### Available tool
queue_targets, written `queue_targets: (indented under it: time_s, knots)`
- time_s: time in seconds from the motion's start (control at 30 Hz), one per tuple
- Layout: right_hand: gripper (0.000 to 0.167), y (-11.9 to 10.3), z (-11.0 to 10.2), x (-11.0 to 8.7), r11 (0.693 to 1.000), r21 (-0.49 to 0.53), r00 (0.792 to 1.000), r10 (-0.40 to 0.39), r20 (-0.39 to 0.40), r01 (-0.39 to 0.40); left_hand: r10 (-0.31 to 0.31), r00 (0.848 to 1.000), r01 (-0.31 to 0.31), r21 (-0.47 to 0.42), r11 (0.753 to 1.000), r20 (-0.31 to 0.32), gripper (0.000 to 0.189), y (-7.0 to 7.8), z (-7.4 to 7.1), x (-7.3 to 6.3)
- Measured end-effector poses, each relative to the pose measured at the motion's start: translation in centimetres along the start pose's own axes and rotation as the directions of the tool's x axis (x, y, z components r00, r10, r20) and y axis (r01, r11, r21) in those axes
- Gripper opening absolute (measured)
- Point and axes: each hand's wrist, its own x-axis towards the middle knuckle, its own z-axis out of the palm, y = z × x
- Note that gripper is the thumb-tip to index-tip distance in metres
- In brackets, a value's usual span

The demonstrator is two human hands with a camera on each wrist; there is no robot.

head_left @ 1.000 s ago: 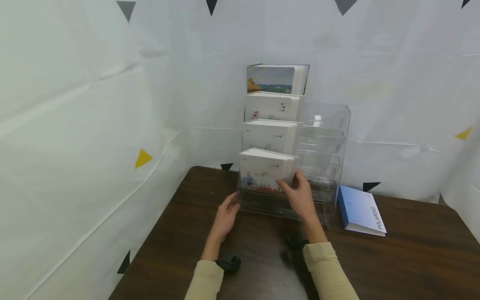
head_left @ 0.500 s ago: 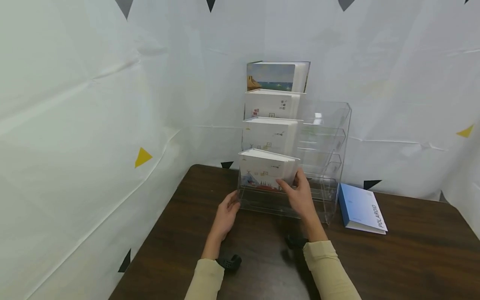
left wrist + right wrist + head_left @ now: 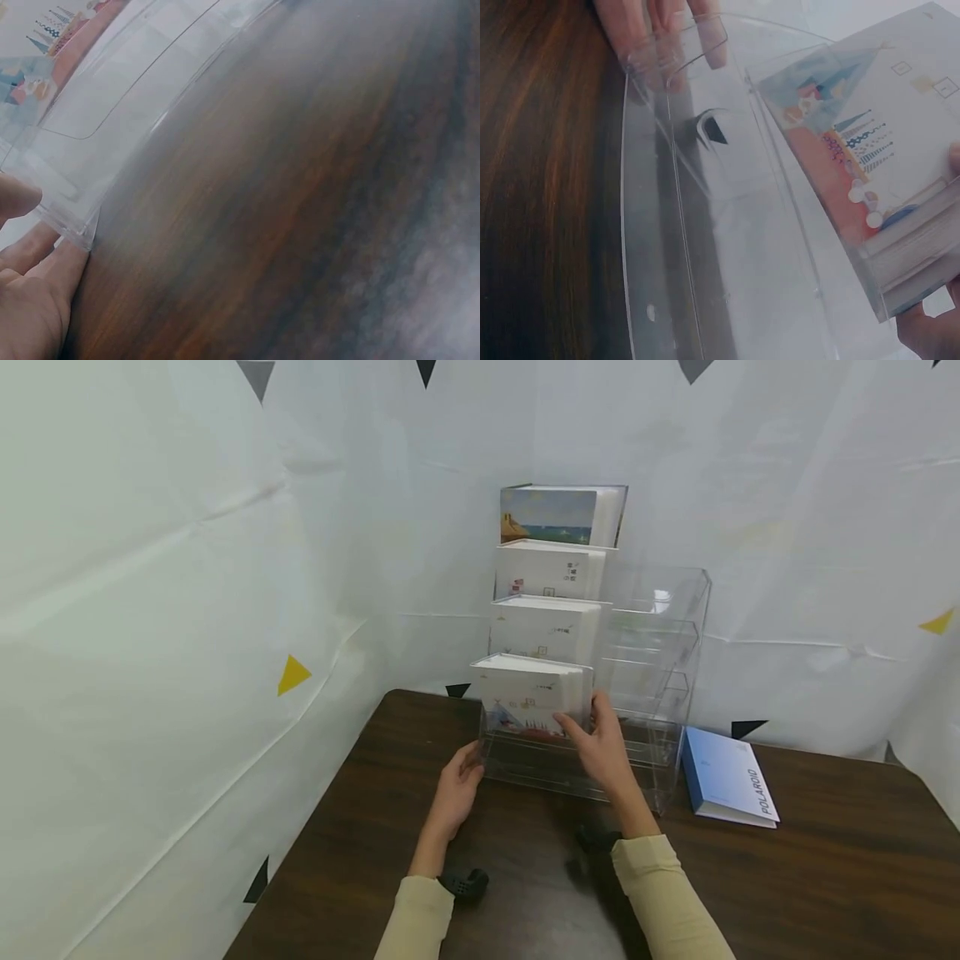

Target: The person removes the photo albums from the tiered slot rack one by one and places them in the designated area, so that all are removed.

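Observation:
A clear acrylic rack (image 3: 660, 647) with stepped tiers stands on the dark wooden table. In its lowest tier is a thick white book (image 3: 525, 697) with a blue tent and red ground printed on its cover. My right hand (image 3: 603, 752) pinches this book at its lower right, thumb on the front and fingers behind. The right wrist view shows the book (image 3: 885, 142) tilted over the clear tier, its page edges facing the hand. With thumb and fingers around the front left corner of the rack (image 3: 82, 217), my left hand (image 3: 456, 789) grips it low.
Several more books stand in the left half of the upper tiers, the topmost being a book with a seaside picture (image 3: 547, 516). A blue-and-white POLAROID book (image 3: 729, 777) lies right of the rack. White sheeting (image 3: 187, 693) hangs close behind and at the left.
The lowest book has shifted slightly left and its top edge sits more level, with my right hand still pinching it. My left hand stays at the rack's corner.

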Motion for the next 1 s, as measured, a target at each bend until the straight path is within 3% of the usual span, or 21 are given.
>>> queue_targets:
  time_s: [0.2, 0.5, 0.73, 1.0]
  knots:
    - [0.048, -1.1, -0.6, 0.0, 1.000, -0.018, 1.000, -0.011, 0.010, 0.011, 0.018, 1.000, -0.018, -0.001, 1.000, -0.006, 0.053, 0.1, 0.1, 0.1]
    - [0.042, -3.7, -2.3, -0.6, 0.993, 0.013, 0.992, -0.117, 0.052, 0.117, 0.006, 1.000, -0.006, -0.034, 0.999, -0.007, 0.054, 0.1, 0.0, 0.1]
    - [0.041, -5.1, -4.5, -2.1, 0.989, -0.030, 0.989, -0.147, -0.012, 0.147, 0.014, 1.000, -0.015, -0.052, 0.999, -0.011, 0.054, 0.0, 0.1, 0.3]
    - [0.039, -6.0, -8.4, -4.8, 0.977, -0.101, 0.970, -0.202, -0.131, 0.190, 0.011, 1.000, -0.011, -0.032, 0.999, -0.013, 0.054, -0.1, 0.3, 0.0]
